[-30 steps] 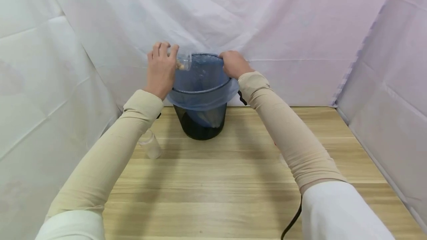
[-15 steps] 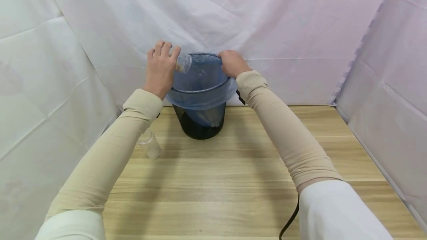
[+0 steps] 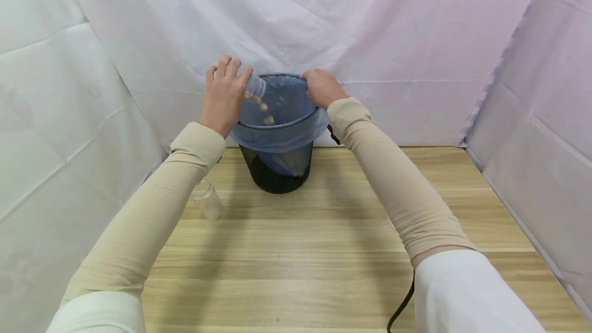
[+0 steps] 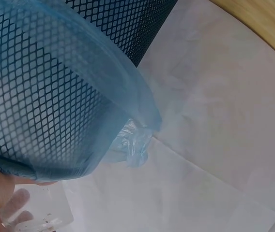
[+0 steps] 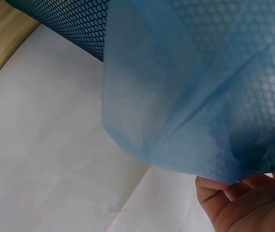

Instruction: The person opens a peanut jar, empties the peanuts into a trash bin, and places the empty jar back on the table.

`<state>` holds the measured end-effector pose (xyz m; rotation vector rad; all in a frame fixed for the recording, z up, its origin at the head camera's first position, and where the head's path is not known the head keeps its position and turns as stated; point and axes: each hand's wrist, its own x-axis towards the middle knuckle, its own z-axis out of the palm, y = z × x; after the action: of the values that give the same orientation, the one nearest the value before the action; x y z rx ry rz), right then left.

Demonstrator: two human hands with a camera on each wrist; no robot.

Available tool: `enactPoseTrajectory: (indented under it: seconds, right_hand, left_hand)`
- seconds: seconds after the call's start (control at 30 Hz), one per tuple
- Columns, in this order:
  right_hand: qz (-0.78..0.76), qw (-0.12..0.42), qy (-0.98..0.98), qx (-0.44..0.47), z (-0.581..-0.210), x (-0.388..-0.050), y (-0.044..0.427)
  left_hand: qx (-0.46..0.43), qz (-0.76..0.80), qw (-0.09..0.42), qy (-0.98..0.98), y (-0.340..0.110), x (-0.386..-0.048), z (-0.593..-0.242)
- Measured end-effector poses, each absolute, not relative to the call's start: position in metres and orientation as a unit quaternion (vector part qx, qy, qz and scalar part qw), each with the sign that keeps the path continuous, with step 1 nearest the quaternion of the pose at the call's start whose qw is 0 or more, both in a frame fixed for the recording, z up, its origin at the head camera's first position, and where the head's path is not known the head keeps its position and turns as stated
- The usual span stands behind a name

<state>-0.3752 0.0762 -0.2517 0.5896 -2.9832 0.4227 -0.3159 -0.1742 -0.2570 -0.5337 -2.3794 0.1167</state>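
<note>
My left hand [image 3: 223, 97] grips a clear plastic jar [image 3: 256, 86], tipped with its mouth over the bin. Small pale beige pieces [image 3: 263, 107] are spilling out of it in mid-air. Below stands a black mesh bin [image 3: 277, 181], lined with a blue plastic bag [image 3: 282, 140] folded over the rim. On the far right of that rim, my right hand [image 3: 322, 89] holds the edge with curled fingers. In the left wrist view the jar's base [image 4: 48, 208] shows beside the fingers. The right wrist view has the right fingers [image 5: 220, 195] under the bag's edge.
A second clear jar [image 3: 208, 202] stands on the wooden table [image 3: 287, 271], left of the bin. A black cable [image 3: 402, 307] runs out near the right arm. White sheeting [image 3: 416, 40] closes off the back and both sides.
My left hand has tilted the jar further downward over the bin, and the pale pieces that were inside now fall from its mouth. My right hand keeps its place on the rim.
</note>
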Motion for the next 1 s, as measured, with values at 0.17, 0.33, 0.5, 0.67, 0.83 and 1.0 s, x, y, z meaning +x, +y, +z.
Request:
enactPoseTrajectory:
  seconds: [0.17,0.33,0.5,0.67,0.83,1.0]
  right_hand:
    - [0.135,0.037,-0.970,0.198,-0.2511,-0.3756,0.0740]
    - [0.138,0.037,-0.969,0.201,-0.2518,-0.3767,0.0742]
    - [0.148,0.037,-0.968,0.199,-0.2525,-0.3769,0.0753]
    - [0.151,0.038,-0.967,0.201,-0.2534,-0.3777,0.0749]
    - [0.151,0.037,-0.967,0.202,-0.2539,-0.3782,0.0736]
    - [0.150,0.035,-0.967,0.204,-0.2533,-0.3781,0.0720]
  left_hand:
    - [-0.208,0.064,0.352,-0.910,-0.1749,-0.3149,-0.2562]
    - [-0.212,0.074,0.354,-0.908,-0.1760,-0.3153,-0.2561]
    - [-0.205,0.078,0.340,-0.914,-0.1759,-0.3158,-0.2558]
    - [-0.193,0.075,0.333,-0.920,-0.1763,-0.3145,-0.2556]
    - [-0.180,0.063,0.327,-0.926,-0.1776,-0.3143,-0.2568]
    - [-0.179,0.054,0.321,-0.929,-0.1790,-0.3136,-0.2565]
